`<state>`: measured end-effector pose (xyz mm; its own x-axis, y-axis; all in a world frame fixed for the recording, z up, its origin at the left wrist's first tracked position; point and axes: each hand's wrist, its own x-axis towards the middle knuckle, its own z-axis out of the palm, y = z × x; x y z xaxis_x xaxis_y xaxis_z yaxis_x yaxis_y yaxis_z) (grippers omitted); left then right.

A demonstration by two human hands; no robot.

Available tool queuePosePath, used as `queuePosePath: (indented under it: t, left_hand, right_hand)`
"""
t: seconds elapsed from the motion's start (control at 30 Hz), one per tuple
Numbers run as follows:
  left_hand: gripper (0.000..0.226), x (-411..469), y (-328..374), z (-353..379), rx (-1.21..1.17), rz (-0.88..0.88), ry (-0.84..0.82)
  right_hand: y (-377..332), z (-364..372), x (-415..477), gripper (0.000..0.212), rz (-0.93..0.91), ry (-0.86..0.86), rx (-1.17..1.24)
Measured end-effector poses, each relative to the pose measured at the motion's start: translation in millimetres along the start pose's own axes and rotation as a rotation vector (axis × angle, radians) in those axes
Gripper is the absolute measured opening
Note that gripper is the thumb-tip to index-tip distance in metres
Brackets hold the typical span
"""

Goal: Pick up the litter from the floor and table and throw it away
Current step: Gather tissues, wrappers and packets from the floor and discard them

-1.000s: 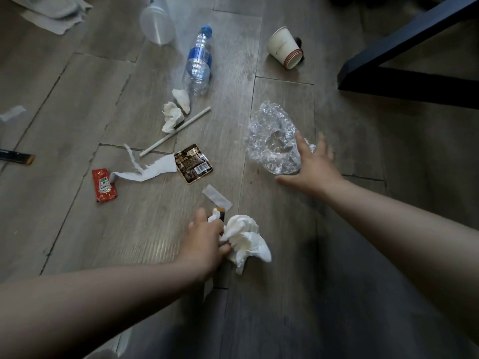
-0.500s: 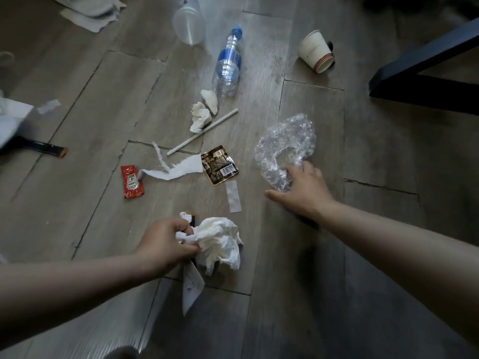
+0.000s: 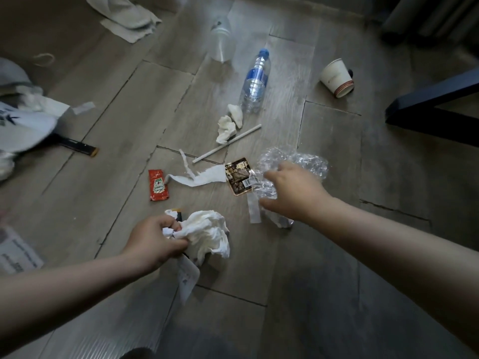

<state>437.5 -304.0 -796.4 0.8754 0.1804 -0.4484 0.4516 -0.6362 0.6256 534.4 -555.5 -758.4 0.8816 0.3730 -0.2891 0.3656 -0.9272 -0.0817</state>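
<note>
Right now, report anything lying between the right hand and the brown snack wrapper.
The crumpled clear plastic that the right hand grips lies between them and overlaps the right edge of the brown snack wrapper. The left hand holds crumpled white tissue.

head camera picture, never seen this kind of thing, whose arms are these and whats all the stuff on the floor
There is no machine here. A person wears one camera on the head, looking forward and down, so the two arms are their own. The left hand grips a crumpled white tissue. The right hand closes on a clear plastic wrap. Lying on the wooden floor are a red ketchup sachet, a brown wrapper, a white straw, a water bottle and a tipped paper cup. All of it is litter to be thrown away.
</note>
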Motion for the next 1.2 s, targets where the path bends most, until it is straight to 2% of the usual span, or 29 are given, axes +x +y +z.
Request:
queuePosePath:
  t: [0.1, 0.2, 0.33, 0.5, 0.57, 0.67, 0.73, 0.9, 1.03, 1.2]
  left_hand:
    - [0.018, -0.8, -5.8, -8.2, -0.008, 0.001, 0.006]
    - [0.017, -2.5, -15.4, -21.6, -0.008, -0.018, 0.035]
    - [0.017, -5.3, -30.2, -35.6, -0.030, -0.062, 0.073]
    - [0.022, -2.7, -34.7, -36.9, -0.042, -0.075, 0.085]
    - [0.023, -2.6, -34.6, -36.6, -0.040, -0.065, 0.072]
    - [0.022, -2.3, -37.2, -39.1, -0.032, -0.056, 0.051]
    - [0.020, -3.8, -41.5, -43.0, -0.037, -0.070, 0.055]
    - [0.014, -9.8, -57.9, -59.0, -0.091, -0.123, 0.092]
    - [0.013, -15.9, -69.7, -76.0, -0.101, -0.168, 0.127]
    - [0.020, -27.1, -85.3, -85.8, -0.038, -0.178, 0.206]
  right_hand:
    - [-28.2, 14.7, 28.5, 0.064, -0.173, -0.068, 0.068]
    - [-50.2, 31.7, 53.8, 0.079, -0.199, -0.240, -0.009]
    - [-45.9, 46.6, 63.5, 0.078, -0.219, -0.338, -0.083]
    - [-18.5, 47.9, 31.7, 0.075, -0.321, -0.304, -0.166]
    - [-10.0, 48.7, 14.7, 0.063, -0.372, -0.266, -0.199]
    - [-11.5, 46.1, 5.2, 0.039, -0.419, -0.100, -0.227]
    - [-28.4, 39.7, 11.7, 0.034, -0.434, -0.023, -0.167]
    - [-102.1, 26.9, 51.8, 0.055, -0.455, -0.126, -0.062]
    - [-143.2, 29.4, 82.2, 0.066, -0.536, -0.203, -0.110]
    - [-161.9, 49.0, 99.5, 0.068, -0.589, -0.272, -0.179]
